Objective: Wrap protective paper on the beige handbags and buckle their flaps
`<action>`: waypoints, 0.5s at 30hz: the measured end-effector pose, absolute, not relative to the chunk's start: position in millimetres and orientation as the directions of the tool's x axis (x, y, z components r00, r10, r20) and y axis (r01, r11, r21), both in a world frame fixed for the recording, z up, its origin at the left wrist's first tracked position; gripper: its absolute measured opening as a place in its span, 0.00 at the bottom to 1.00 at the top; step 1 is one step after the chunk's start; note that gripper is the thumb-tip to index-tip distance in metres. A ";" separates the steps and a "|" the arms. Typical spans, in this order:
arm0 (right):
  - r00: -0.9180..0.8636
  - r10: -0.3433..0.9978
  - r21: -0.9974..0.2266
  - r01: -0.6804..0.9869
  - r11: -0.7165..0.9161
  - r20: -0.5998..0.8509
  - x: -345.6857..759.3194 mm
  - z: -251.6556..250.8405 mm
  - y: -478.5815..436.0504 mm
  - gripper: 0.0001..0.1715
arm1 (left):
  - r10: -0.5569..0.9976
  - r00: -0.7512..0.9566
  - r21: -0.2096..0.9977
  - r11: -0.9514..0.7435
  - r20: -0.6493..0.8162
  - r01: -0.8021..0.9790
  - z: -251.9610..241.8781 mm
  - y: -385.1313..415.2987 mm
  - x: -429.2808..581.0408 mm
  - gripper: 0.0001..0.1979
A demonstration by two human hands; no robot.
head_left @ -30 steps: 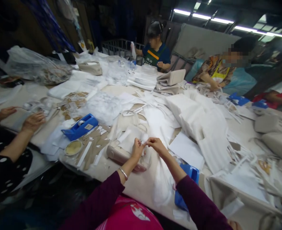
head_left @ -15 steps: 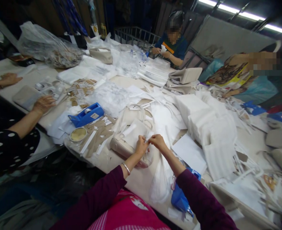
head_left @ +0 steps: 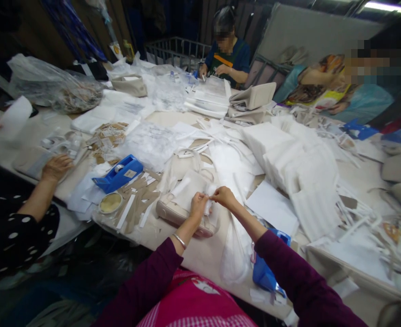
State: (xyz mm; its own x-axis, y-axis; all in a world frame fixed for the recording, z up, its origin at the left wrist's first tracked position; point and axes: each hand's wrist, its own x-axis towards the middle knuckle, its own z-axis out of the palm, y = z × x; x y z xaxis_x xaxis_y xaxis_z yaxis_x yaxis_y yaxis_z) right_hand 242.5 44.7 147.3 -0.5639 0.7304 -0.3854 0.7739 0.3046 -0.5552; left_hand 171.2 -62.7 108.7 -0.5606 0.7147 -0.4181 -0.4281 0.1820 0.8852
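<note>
A beige handbag (head_left: 175, 211) lies on its side on the table in front of me, with its handles (head_left: 193, 156) stretched away from me. White wrapping material covers part of it. Over the bag's right part, my left hand (head_left: 198, 208) is closed on a small piece of thin white wrapping (head_left: 207, 208). My right hand (head_left: 223, 197) pinches at the same piece from the right, fingertips close to those of the left. Exactly what lies under the wrapping is hidden by my fingers.
A blue tape dispenser (head_left: 120, 173), a round tin (head_left: 111, 202) and paper strips lie left. Another blue dispenser (head_left: 267, 270) is by my right forearm. White foam sheets (head_left: 299, 181) are piled right. A co-worker's hand (head_left: 56, 168) rests at left; other people work across the table.
My view has shifted slightly. My hands stay together over the bag, and more of the white piece shows between them. At left, a co-worker's far hand now lifts a white sheet.
</note>
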 end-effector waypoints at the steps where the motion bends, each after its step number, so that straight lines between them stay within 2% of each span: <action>1: -0.566 0.732 -0.544 0.776 0.319 -0.379 243.9 145.0 47.2 0.11 | 0.722 -0.557 0.889 0.182 -0.410 -0.419 108.5 -62.4 171.3 0.12; 4: -0.574 0.736 -0.547 0.768 0.332 -0.359 248.8 137.6 54.7 0.10 | 0.735 -0.562 0.906 0.172 -0.379 -0.387 107.0 -61.6 171.1 0.13; 8: -0.580 0.737 -0.603 0.740 0.298 -0.347 253.9 130.5 60.1 0.17 | 0.739 -0.557 0.908 0.182 -0.379 -0.376 106.1 -60.4 170.3 0.14; 15: -0.574 0.748 -0.654 0.712 0.255 -0.333 245.3 121.6 49.4 0.21 | 0.751 -0.548 0.917 0.196 -0.368 -0.348 106.5 -60.0 169.1 0.13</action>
